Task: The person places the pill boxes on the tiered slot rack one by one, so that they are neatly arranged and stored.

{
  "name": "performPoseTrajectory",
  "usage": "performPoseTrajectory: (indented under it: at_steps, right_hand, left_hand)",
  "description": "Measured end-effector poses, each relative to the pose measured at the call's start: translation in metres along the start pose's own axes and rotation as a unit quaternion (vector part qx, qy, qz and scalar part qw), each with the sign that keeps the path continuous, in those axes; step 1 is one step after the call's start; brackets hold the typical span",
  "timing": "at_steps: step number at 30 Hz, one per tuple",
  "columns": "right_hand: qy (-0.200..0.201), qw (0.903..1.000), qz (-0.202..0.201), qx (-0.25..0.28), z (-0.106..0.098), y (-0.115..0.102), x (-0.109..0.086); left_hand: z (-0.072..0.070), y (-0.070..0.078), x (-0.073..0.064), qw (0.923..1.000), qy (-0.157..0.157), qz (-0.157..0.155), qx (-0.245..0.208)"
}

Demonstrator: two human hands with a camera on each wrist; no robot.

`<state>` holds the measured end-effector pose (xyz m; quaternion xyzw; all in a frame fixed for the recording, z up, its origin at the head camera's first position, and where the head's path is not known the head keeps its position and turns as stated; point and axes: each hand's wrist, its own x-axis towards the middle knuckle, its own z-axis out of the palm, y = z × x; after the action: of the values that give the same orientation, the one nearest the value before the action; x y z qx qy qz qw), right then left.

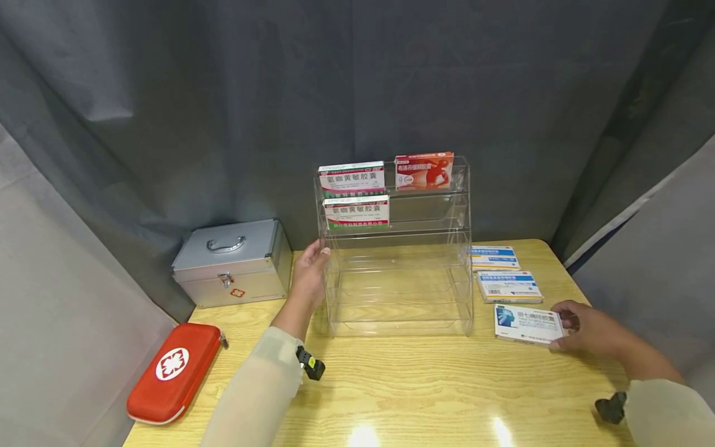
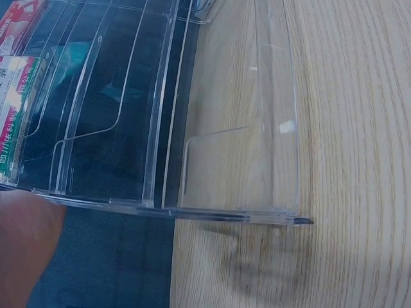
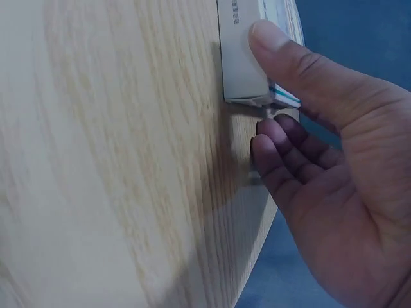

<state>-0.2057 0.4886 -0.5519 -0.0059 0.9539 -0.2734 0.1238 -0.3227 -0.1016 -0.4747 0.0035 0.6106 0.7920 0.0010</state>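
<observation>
A clear acrylic display rack (image 1: 402,267) stands in the middle of the table. My left hand (image 1: 308,273) holds its left side edge, thumb toward the front; the left wrist view shows only part of that hand (image 2: 29,240) against the rack's side. My right hand (image 1: 592,329) pinches the right end of a white medicine box (image 1: 527,324) with a blue head picture. In the right wrist view, the thumb (image 3: 289,54) lies on the box's side face. Two blue-and-white medicine boxes (image 1: 509,287) (image 1: 494,257) lie just behind it.
On the rack's upper tiers sit two white-and-green capsule boxes (image 1: 352,180) (image 1: 357,213) and a red-orange box (image 1: 424,172). A silver first-aid case (image 1: 229,264) stands at the back left, with a red zip pouch (image 1: 174,372) in front. A grey curtain (image 1: 279,93) hangs behind.
</observation>
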Motion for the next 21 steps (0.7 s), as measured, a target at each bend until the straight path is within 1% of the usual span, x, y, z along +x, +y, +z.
performPoseTrajectory:
  at_steps: [3, 6, 11, 14, 16, 17, 21]
  right_hand:
    - [0.007, 0.9999, -0.011, 0.003, 0.0026, -0.0046, -0.0022]
    - [0.016, 0.9997, -0.011, 0.014, 0.0041, -0.0083, -0.0037]
    - [0.044, 0.9985, 0.011, 0.031, 0.0057, -0.0091, -0.0041]
    - [0.068, 0.996, 0.022, 0.054, 0.0063, -0.0073, -0.0051]
    - [0.087, 0.9926, 0.03, 0.079, 0.0078, -0.0056, -0.0059]
    - [0.095, 0.9899, 0.029, 0.101, 0.0088, -0.0052, -0.0064]
    - [0.119, 0.9753, 0.021, 0.185, 0.0102, -0.0046, -0.0091]
  left_hand:
    - [0.0002, 0.0001, -0.0007, 1.0, 0.003, 0.002, -0.001]
    - [0.0001, 0.0002, -0.0016, 1.0, 0.003, 0.004, -0.002]
    - [0.0005, 0.0002, -0.0016, 0.9999, 0.001, 0.009, -0.004]
    - [0.0004, -0.0008, -0.0002, 0.9999, 0.001, 0.013, -0.008]
    - [0.0001, -0.0018, 0.0008, 0.9999, 0.001, 0.015, -0.008]
    - [0.0001, -0.002, 0.001, 0.9998, 0.001, 0.015, -0.009]
    - [0.0003, -0.0025, 0.002, 0.9999, 0.002, 0.013, -0.004]
